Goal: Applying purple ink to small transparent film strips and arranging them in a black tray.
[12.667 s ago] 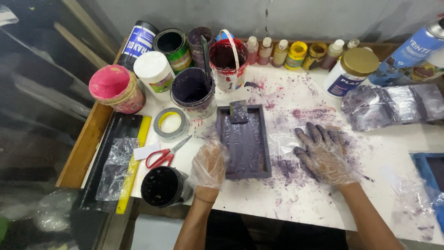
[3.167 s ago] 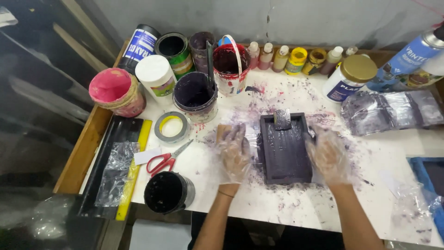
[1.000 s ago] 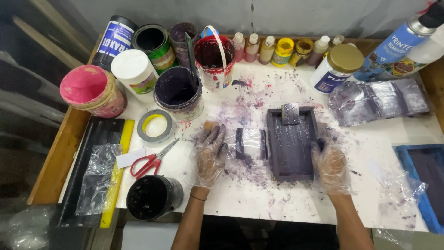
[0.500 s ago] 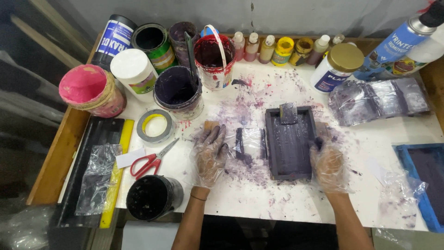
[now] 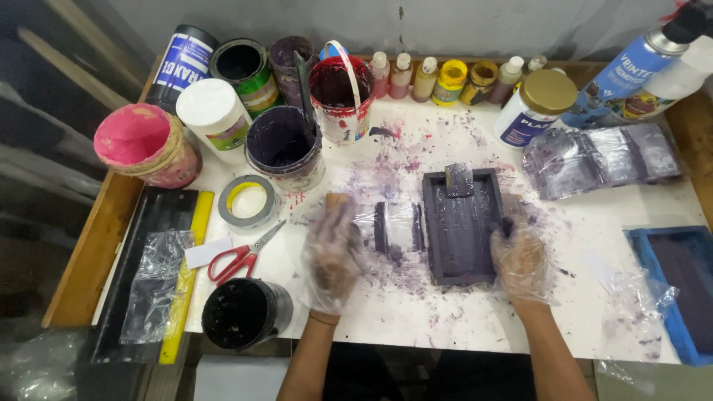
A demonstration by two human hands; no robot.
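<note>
Since half a second ago almost nothing has shifted: both gloved hands sit where they were, only the left hand has blurred with motion at lower centre. It lies flat and spread on the stained white table, fingertips just beside a small clear-wrapped block, gripping nothing that I can make out. The right hand, in a clear plastic glove, curls over the right edge of the dark purple tray at the frame's centre and holds it there. One small squeegee piece rests at the tray's upper end.

Counting along the upper left of the frame: one pink-topped tub, one white-lidded jar with a coloured label band, one blue-labelled can, one open green-banded can, one purple-stained cup, one purple pot with a stick in it, and one red-smeared bucket with a white handle.

Seven small bottles line the upper centre, some white-capped, two yellow. One white jar with a gold lid and blue label stands right of them, and two spray cans lie in the upper right corner.

One roll of tape, one pair of red scissors, one yellow ruler and one black cup occupy the lower left. One blue tray sits at the right edge.
</note>
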